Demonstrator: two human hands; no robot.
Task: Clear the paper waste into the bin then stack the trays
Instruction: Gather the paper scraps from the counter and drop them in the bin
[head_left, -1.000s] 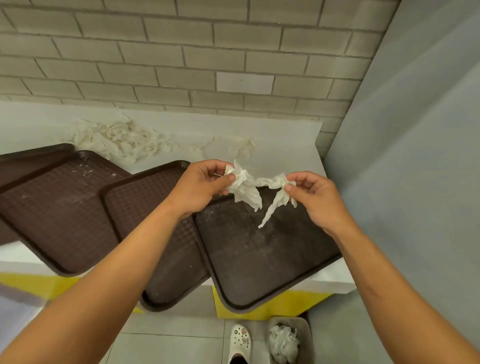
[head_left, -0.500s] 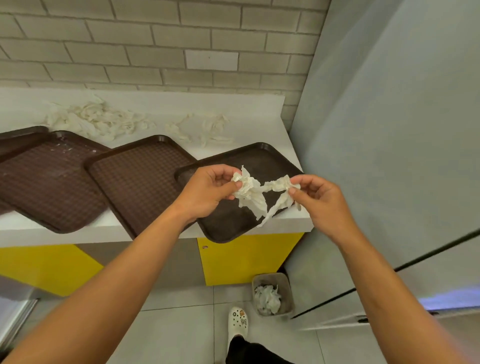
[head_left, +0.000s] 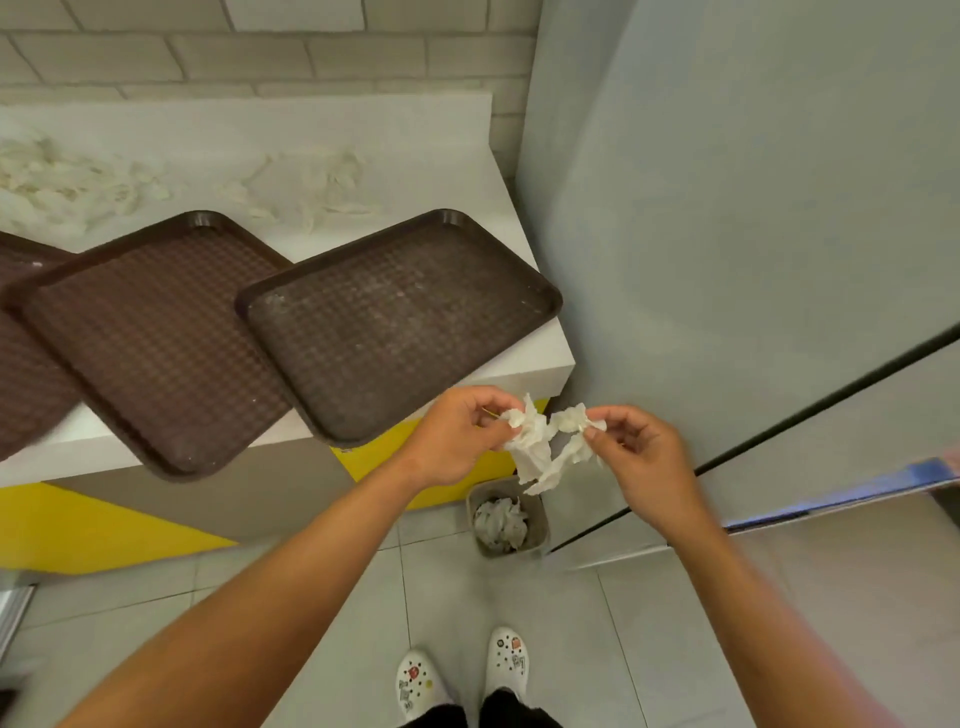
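Obs: my left hand (head_left: 457, 436) and right hand (head_left: 641, 457) each pinch one end of a crumpled white paper napkin (head_left: 543, 441), thumb against fingertips, both grips clamped on the paper. The napkin hangs between the hands in the air, off the front edge of the white counter (head_left: 441, 135) and above the small grey plastic floor bin (head_left: 506, 519), which already holds crumpled paper.

Handling, my estimate: very light, soft, no stiffness; it drapes and trails a loose tail. It looks likely to tear if the hands pull apart. Light waste may drift on release, so I would ball it into one hand and let go low over the bin mouth. A pinch anywhere on the bulk holds it; the thick crumpled centre is safest.

Remaining: torn white paper scraps (head_left: 78, 182) lie along the back of the counter, a second patch (head_left: 311, 192) further right. Three brown textured plastic trays (head_left: 400, 322) overlap unstacked. Rigid; I would take them by the raised rims.
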